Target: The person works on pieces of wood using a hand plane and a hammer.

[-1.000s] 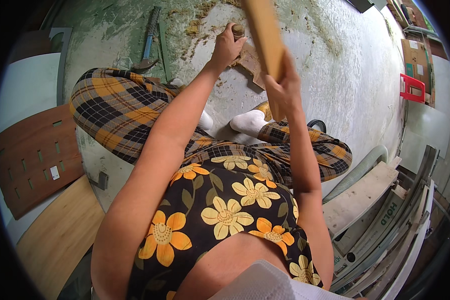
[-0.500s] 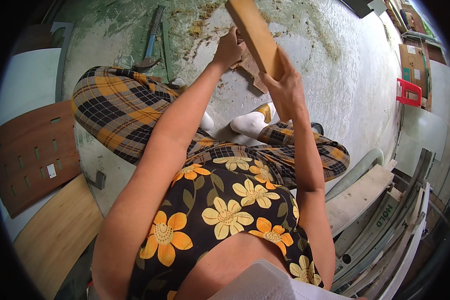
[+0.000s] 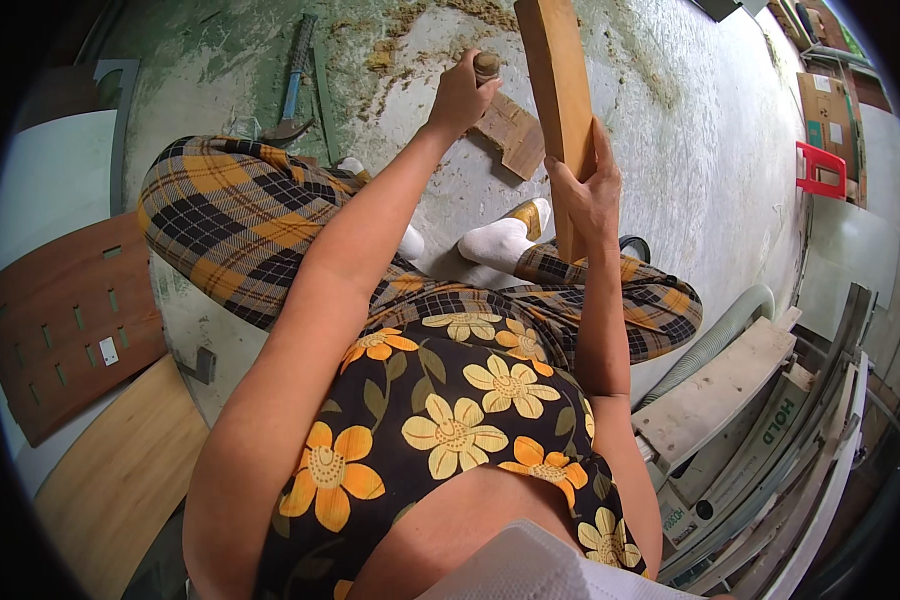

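My left hand (image 3: 462,98) is closed round a short wooden handle (image 3: 486,66), whose rounded end shows above the fist. Whatever is at the handle's other end stays hidden. In my right hand (image 3: 592,196) is a long, thick wooden block (image 3: 555,85), held near its lower end and reaching up past the top edge of the view. The block stands to the right of the left fist, apart from it. Below and between them a rough, broken-edged piece of wood (image 3: 515,138) lies on the floor by my foot (image 3: 498,246).
A claw hammer (image 3: 294,90) lies at the upper left beside a thin green strip (image 3: 324,100). Wood shavings (image 3: 385,58) litter the floor. Brown slotted board (image 3: 75,320) leans at left; long rails (image 3: 820,440) and a hose (image 3: 715,335) lie right, with a red stool (image 3: 820,172) beyond.
The wooden block has swung right, away from my left fist, and stands more upright. The handle's end in my left hand, hidden before, now shows.
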Available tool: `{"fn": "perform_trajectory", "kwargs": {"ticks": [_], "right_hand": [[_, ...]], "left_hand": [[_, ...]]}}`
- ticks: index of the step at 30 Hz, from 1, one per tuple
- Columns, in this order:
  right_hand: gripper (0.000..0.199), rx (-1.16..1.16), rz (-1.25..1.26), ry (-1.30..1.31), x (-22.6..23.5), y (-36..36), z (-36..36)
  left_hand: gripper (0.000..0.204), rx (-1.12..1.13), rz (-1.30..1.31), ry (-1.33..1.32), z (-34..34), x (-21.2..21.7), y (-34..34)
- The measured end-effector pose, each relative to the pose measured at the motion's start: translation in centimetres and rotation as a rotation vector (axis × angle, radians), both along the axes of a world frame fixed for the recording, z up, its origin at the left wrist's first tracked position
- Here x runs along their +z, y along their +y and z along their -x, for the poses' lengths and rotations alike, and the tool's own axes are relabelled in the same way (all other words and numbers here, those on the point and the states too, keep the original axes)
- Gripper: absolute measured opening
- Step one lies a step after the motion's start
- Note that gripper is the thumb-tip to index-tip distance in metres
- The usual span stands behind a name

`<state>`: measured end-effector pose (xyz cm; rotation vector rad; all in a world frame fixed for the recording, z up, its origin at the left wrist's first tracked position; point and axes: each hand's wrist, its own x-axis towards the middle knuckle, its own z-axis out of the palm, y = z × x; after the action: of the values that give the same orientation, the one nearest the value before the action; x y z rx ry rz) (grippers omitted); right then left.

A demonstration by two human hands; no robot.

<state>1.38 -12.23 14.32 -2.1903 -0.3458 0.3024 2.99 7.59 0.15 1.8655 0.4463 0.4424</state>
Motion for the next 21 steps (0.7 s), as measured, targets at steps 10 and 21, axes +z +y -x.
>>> {"fn": "perform_trajectory", "kwargs": {"ticks": [10, 21], "right_hand": [[0.075, -0.042, -0.093, 0.038, 0.4, -0.6, 0.4], [0.075, -0.047, -0.132, 0.007, 0.6, -1.2, 0.9]], "left_hand": [[0.049, -0.037, -0.091, -0.008, -0.4, 0.1, 0.1], [0.044, 0.036, -0.095, -0.106, -0.5, 0.6, 0.0]]}}
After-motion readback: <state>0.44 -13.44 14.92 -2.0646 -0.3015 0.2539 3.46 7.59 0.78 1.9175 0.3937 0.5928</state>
